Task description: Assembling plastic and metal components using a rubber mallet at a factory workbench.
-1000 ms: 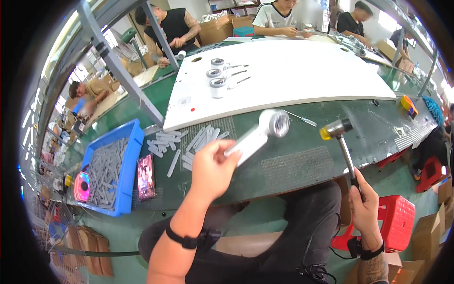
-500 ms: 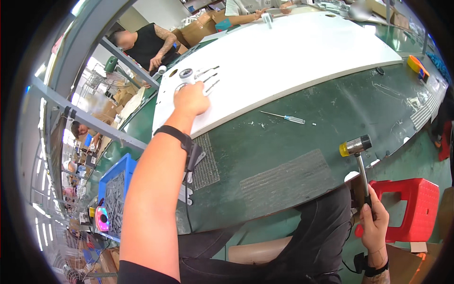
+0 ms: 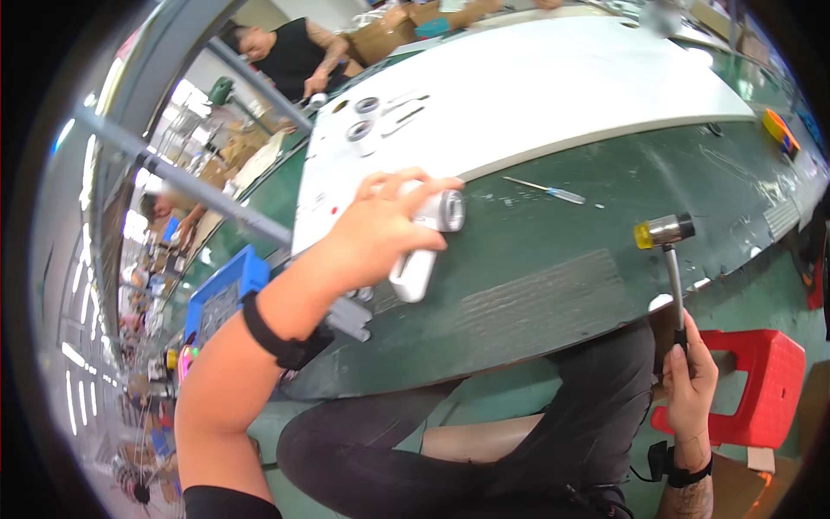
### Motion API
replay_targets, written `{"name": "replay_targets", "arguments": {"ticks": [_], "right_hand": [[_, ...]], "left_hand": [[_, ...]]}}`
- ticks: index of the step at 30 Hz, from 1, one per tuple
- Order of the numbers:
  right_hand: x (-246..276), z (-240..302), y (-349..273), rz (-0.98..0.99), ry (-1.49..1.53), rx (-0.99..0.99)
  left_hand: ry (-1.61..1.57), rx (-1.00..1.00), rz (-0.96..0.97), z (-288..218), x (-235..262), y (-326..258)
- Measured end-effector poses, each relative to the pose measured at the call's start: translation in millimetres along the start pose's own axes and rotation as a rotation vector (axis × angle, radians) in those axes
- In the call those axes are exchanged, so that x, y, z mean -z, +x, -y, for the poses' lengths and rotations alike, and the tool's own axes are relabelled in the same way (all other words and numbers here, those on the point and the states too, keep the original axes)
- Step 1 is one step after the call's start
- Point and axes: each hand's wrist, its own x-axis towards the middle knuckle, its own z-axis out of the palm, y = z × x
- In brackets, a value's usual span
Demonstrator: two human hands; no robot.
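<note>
My left hand [image 3: 376,229] is closed around a white part [image 3: 417,275] with a cylindrical, grey-rimmed head and a flat arm, held over the near edge of the white panel. Its grip hides some of the part. Low at the right, my right hand [image 3: 692,381] grips a mallet [image 3: 666,232] by its dark handle. The mallet's head points up and has one yellow and one black face. Two similar white round-headed parts [image 3: 360,135] rest on the large white panel [image 3: 536,95], near dark slots. A screwdriver [image 3: 553,191] with a clear blue handle lies on the green table.
On the green table [image 3: 553,251] are grey flat pieces [image 3: 350,318] near my left forearm and an orange tape roll [image 3: 778,131] at the far right. A blue bin [image 3: 226,290] stands left, a red stool [image 3: 761,381] right. Another person [image 3: 298,60] works beyond the panel's left end.
My left hand has come back from the panel's far left toward me, now with the white part in it. My right hand still holds the mallet, nearly unmoved. The view has shifted slightly.
</note>
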Motion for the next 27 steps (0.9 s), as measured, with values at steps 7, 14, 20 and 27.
{"name": "replay_targets", "arguments": {"ticks": [7,14,20,27], "right_hand": [[-12,2,-26,0.006,0.05,0.006],[-14,16,-33,-0.016,-0.133,0.182],[-72,118,13,0.166,-0.305,0.077],[-211,176,130,0.514,-0.582,0.464]], "left_hand": [[0.055,0.371,-0.34,7,-10,-65],[-0.25,0.977,-0.207,-23,-68,-99],[-0.189,0.952,-0.386,-35,-47,-116],[-0.999,0.864,-0.678,-74,-36,-114]]}}
